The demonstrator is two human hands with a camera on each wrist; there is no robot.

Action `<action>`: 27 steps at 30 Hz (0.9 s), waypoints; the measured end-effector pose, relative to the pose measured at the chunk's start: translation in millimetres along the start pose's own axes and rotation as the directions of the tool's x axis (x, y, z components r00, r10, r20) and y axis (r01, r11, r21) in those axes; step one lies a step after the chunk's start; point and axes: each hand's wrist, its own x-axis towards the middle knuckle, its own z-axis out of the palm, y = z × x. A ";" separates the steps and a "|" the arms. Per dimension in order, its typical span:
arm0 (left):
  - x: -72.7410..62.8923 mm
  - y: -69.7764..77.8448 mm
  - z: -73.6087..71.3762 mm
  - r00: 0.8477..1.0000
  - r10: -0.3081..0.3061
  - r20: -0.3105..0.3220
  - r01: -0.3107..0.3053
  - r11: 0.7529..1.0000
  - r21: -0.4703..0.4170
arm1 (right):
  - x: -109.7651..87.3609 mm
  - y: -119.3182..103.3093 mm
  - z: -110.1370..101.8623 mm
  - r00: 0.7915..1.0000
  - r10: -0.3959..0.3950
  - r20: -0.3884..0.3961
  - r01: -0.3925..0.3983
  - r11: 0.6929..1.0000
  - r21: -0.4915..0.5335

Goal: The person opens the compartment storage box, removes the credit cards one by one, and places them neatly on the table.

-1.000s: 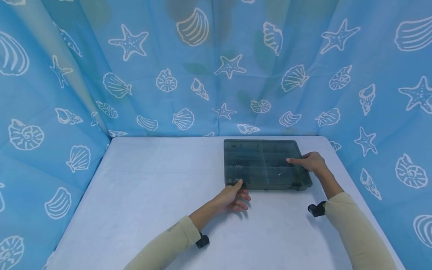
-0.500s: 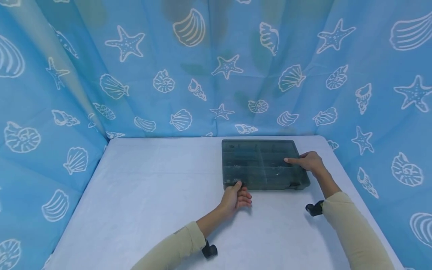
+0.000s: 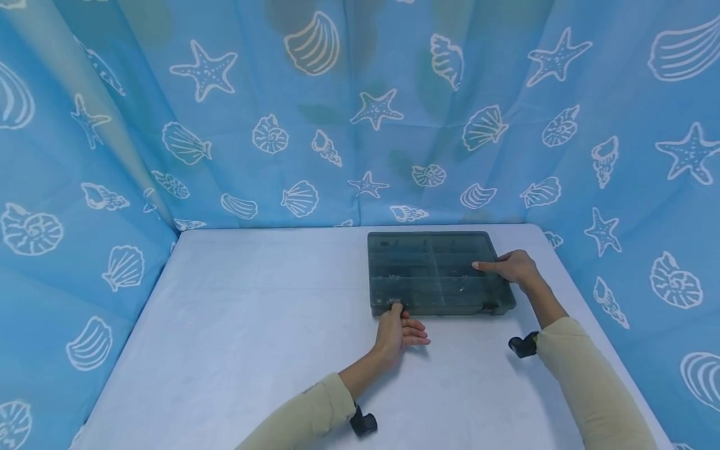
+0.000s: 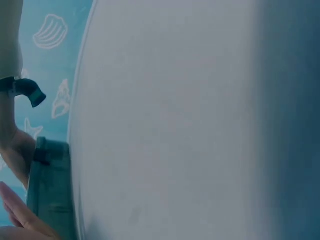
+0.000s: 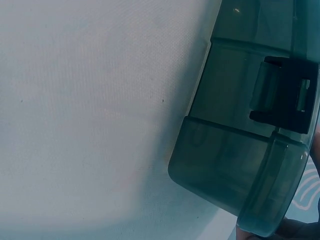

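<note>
Smoky green translucent compartment box (image 3: 410,265), rectangular, lid down, lying flat, far right on white table (image 3: 253,325)

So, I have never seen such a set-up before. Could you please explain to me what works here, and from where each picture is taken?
There is no machine: a person uses a bare left hand and right hand. The wide picture comes from a camera on the head. The other two come from cameras on the wrists: the left shows mostly the white table, the right a close corner of a box with a black latch. This dark, see-through box sits toward the table's far right. The right hand holds its right side, thumb on top. The left thumb touches the front edge; the other left fingers extend away.
</note>
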 end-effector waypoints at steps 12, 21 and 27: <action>1.4 -1.5 5.7 0.997 0.006 -0.079 -0.010 0.998 -0.057 | 0.3 -2.1 -1.6 1.000 -0.004 0.003 0.004 1.000 -0.013; -1.1 3.2 7.9 0.996 -0.027 -0.083 0.022 0.998 -0.059 | 2.3 0.2 -2.4 1.000 -0.012 0.014 0.013 1.000 -0.025; -3.4 0.8 4.2 0.998 -0.003 -0.061 -0.001 0.999 -0.053 | 2.2 0.3 -1.6 1.000 -0.010 0.010 0.010 1.000 -0.010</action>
